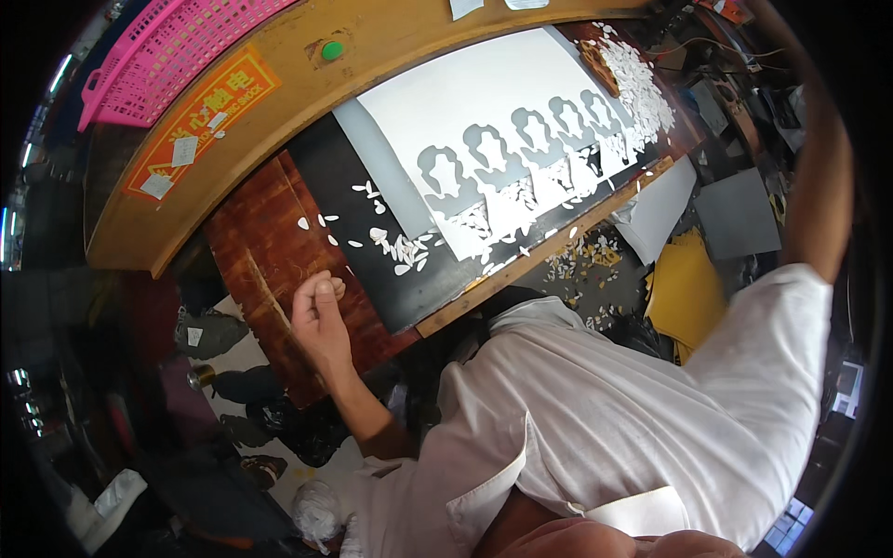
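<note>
My left hand is over the reddish-brown wooden tabletop, fingers curled in and thumb folded across them; nothing shows in it. To its right a large white sheet lies on a black board, with a grey sheet beneath. Along the sheet's near side runs a row of cut-out shapes, grey showing through the gaps. Small white cut pieces lie scattered between my hand and the sheet. My right arm reaches up along the right side, and its hand is outside the picture.
More white scraps are heaped at the table's far right, beside a brown curved object. A wooden strip edges the near side. A yellow sheet and grey sheets lie below right. A pink basket stands behind the wooden ledge.
</note>
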Action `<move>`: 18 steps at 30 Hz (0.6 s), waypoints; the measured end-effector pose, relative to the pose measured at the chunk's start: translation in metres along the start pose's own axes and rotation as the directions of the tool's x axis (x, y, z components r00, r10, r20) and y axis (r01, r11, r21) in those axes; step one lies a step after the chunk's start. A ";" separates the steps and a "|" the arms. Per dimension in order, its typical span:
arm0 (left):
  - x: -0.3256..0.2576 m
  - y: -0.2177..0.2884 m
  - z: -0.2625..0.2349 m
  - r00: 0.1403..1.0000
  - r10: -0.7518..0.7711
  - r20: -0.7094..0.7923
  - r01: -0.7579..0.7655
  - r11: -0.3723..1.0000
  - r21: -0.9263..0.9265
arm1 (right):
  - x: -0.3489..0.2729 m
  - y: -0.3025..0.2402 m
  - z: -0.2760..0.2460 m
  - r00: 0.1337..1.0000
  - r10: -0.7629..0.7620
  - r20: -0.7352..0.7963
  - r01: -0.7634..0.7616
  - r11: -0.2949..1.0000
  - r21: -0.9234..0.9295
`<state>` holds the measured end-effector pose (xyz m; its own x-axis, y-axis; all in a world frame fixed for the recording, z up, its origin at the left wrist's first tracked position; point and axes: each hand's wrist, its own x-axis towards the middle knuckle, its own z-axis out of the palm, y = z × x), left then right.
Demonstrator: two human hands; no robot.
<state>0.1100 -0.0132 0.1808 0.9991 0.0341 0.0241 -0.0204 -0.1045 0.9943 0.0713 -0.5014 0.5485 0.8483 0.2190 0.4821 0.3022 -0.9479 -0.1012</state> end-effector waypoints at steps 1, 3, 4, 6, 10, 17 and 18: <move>-0.003 0.002 0.002 0.999 -0.037 0.007 0.038 0.999 -0.029 | -0.033 0.008 0.020 0.997 0.071 0.032 -0.075 0.988 0.138; -0.016 -0.003 0.011 0.997 -0.073 0.012 0.074 0.995 -0.061 | -0.106 0.027 0.103 0.964 0.222 0.150 -0.265 0.712 0.650; -0.030 -0.009 0.021 0.992 -0.117 0.053 0.119 0.992 -0.041 | -0.148 0.029 0.161 0.832 0.441 0.337 -0.539 0.497 0.680; -0.061 -0.026 0.042 0.967 -0.187 0.176 0.198 0.979 -0.053 | -0.229 0.036 0.274 0.298 0.869 0.395 -0.876 0.085 0.474; -0.103 -0.069 0.093 0.903 -0.372 0.216 0.384 0.923 -0.014 | -0.345 0.070 0.373 0.241 0.864 0.443 -0.697 -0.163 0.698; -0.057 -0.145 0.176 0.989 -0.144 -0.042 0.149 0.912 0.381 | -0.332 0.196 0.353 0.504 0.825 0.256 -0.761 0.284 0.583; -0.052 -0.151 0.182 0.981 -0.178 -0.072 0.192 0.883 0.429 | -0.337 0.218 0.348 0.482 0.847 0.227 -0.808 0.329 0.489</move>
<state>0.0673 -0.1800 0.0109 0.9814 0.1241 -0.1462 0.1896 -0.5121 0.8377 0.0026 -0.7015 0.0608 0.7630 -0.6444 -0.0511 -0.3737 -0.3752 -0.8483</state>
